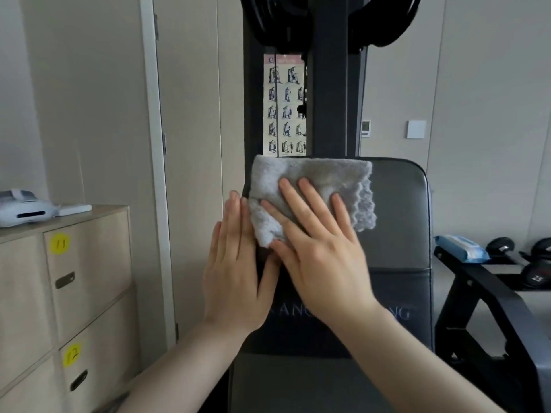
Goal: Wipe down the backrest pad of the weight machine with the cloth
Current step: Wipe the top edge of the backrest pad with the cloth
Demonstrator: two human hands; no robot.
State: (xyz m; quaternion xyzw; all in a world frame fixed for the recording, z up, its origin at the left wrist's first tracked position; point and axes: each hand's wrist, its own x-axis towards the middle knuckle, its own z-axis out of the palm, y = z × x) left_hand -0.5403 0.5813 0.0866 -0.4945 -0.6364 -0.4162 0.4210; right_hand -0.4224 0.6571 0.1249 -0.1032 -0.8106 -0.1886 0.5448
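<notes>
Head view: my right hand [320, 248] presses the cloth [310, 189] flat, fingers spread, on the backrest pad [396, 219]'s upper left, left hand [235, 275] flat alongside, and light pressure could let it bunch.

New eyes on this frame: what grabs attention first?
Dead centre, the right hand presses a folded grey fluffy cloth flat against the upper left of the dark grey padded backrest, while the left hand rests open along the pad's left edge. Next, the yellow round number stickers on the pale wooden drawers at left.
</notes>
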